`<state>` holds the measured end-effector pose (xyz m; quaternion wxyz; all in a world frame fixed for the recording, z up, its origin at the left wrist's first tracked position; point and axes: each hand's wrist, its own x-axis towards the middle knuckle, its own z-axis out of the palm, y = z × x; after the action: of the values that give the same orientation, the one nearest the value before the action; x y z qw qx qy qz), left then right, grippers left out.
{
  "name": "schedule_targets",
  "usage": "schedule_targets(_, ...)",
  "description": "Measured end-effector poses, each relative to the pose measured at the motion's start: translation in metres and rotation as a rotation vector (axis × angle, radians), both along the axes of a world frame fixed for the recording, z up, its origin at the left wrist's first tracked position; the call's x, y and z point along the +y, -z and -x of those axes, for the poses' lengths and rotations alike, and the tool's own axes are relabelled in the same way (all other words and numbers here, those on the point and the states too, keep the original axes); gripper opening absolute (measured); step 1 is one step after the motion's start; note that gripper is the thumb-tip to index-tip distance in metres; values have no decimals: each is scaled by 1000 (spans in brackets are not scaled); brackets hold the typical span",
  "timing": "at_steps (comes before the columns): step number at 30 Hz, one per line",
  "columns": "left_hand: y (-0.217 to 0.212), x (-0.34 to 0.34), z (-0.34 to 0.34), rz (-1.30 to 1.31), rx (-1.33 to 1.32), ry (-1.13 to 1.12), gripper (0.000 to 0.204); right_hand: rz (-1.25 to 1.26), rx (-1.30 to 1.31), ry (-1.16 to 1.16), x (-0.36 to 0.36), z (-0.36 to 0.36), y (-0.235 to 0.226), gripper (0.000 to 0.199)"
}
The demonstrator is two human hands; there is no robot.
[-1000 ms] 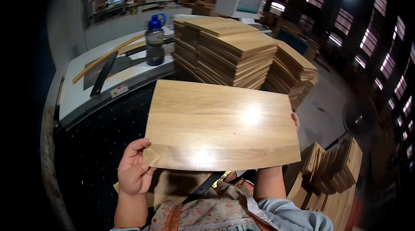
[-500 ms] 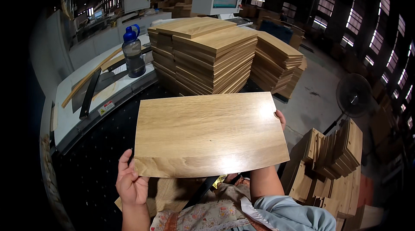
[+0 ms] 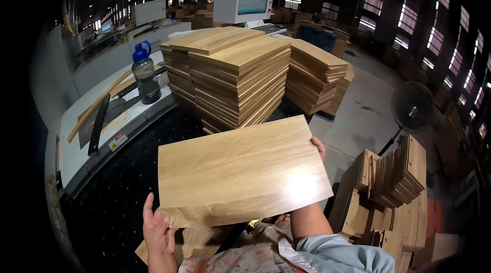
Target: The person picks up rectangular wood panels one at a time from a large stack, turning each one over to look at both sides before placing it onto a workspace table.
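Observation:
A flat rectangular wood-grain board (image 3: 232, 171) is held up in front of me, its right end raised above its left. My left hand (image 3: 159, 232) grips its lower left corner, thumb on the face and index finger stretched upward. At the far right edge, the fingertips of my right hand (image 3: 318, 146) curl round from behind; the rest of that hand is hidden by the board. Bright light glares off the lower right of its face. Below it, partly covered, lies another wood-grain board (image 3: 197, 245).
Beyond the dark dotted tabletop (image 3: 112, 196) rises a tall stack of boards (image 3: 240, 78), with another stack (image 3: 317, 73) on its right. A blue-capped bottle (image 3: 147, 76) and a black-edged square (image 3: 99, 124) rest on the white ledge. More boards (image 3: 399, 181) and a fan (image 3: 411, 109) stand right.
The board has tilted, its left end dropping lower and its right end now higher. Both hands keep their grip. The surroundings have shifted slightly left and down in view.

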<state>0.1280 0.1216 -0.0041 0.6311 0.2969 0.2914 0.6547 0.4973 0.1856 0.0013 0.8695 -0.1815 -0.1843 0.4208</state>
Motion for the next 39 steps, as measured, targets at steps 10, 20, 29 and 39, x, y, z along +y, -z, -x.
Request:
schedule_targets(10,28,-12,10,107,-182,361,77,-181,-76,-509,6,7,-3,35)
schedule_targets(20,60,-26,23,151,-216,187,79,8,-684,-596,2,45,64,46)
schedule_targets(29,42,-24,18,49,-111,102,81,50,-277,-896,-51,115,69,46)
schedule_targets(39,37,-20,31,38,40,269,67,173,-160,-772,-53,110,65,49)
